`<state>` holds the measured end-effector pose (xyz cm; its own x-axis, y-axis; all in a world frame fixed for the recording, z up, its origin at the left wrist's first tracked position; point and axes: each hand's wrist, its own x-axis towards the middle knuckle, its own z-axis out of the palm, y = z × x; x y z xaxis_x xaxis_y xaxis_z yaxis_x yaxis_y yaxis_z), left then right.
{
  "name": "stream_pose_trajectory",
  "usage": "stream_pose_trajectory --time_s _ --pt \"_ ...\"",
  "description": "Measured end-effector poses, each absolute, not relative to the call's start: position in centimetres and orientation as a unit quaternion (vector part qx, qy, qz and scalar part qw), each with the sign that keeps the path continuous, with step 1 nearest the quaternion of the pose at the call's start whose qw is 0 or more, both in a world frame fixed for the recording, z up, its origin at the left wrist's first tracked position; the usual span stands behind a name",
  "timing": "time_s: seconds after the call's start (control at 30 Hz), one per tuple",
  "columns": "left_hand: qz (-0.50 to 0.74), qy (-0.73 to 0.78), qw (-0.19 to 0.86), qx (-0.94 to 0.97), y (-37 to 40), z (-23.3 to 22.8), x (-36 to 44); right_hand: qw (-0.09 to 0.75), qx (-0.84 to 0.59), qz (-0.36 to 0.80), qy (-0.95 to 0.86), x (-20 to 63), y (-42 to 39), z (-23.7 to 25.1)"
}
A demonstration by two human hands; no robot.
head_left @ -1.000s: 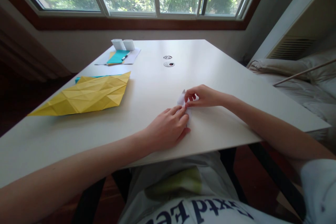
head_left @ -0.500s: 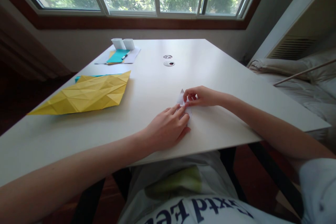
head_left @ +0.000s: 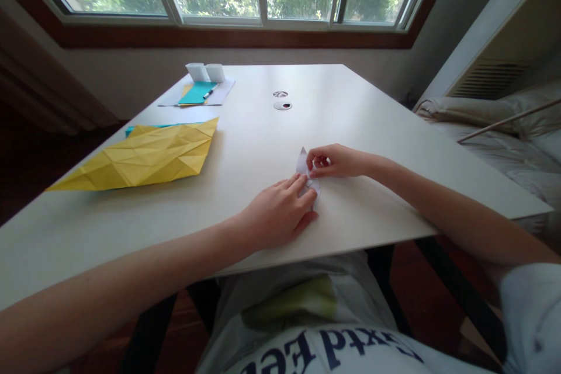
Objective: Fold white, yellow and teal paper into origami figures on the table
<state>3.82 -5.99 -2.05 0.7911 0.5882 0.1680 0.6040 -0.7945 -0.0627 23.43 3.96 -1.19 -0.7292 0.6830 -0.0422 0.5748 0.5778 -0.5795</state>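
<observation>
White paper (head_left: 302, 162) under the flat, unclenched left hand (head_left: 280, 210) may skew if pressure eases; whether right hand (head_left: 335, 160) pinches, I can't tell.

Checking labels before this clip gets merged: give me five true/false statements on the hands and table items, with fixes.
1. The left hand lies over part of the small white paper. True.
2. The right hand holds the pen. False: the hand is at the white paper; the pen lies on a turquoise sheet.
3. The yellow creased paper is left of both hands. True.
4. Two white upright pieces stand at the table's near edge. False: they stand toward its far left corner.
5. Two round fittings show on the table beyond the hands. True.
</observation>
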Motion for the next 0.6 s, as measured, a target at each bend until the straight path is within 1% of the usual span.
stream_pose_trajectory --time_s 0.2,0.33,0.47,0.6 --pt "-0.07 -0.313 0.041 -0.946 -5.6 -2.2 3.6 0.075 -0.356 0.277 -0.889 23.5 3.8 -1.1" --pt "-0.072 -0.314 0.041 -0.946 -5.7 -2.3 3.6 0.078 -0.354 0.271 -0.892 23.6 3.7 -1.1" --pt "-0.071 -0.338 0.081 -0.935 -6.3 -2.2 3.8 0.092 -0.354 0.275 -0.889 23.7 3.7 -1.1" --pt "-0.04 -0.366 0.111 -0.923 -6.9 -1.9 4.0 0.104 -0.344 0.285 -0.889 23.9 3.8 -1.2"
